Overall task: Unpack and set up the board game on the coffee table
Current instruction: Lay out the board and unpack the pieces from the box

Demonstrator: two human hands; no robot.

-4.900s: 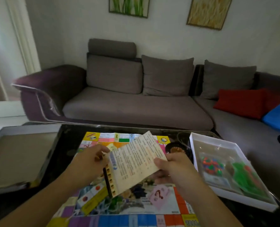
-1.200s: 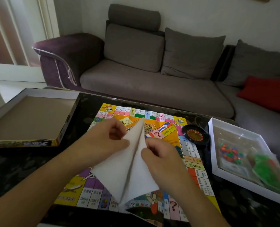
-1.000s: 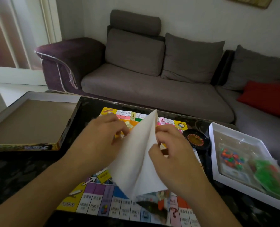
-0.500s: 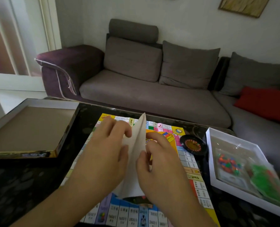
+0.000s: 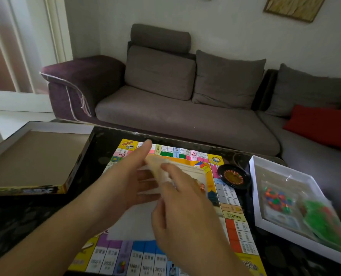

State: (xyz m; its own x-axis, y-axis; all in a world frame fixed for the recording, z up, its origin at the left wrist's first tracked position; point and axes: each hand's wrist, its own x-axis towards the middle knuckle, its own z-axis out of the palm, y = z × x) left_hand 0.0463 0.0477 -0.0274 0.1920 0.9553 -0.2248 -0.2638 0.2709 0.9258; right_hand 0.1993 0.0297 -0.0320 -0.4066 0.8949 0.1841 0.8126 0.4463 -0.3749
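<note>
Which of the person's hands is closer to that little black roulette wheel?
The right hand. It lies over the board beside the roulette wheel; the left hand sits farther off, beyond the folded paper.

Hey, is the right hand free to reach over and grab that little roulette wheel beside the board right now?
Probably not yet. The path from the right hand to the roulette wheel looks open across the board, but that hand and the left hand are both busy with the paper sheet.
</note>
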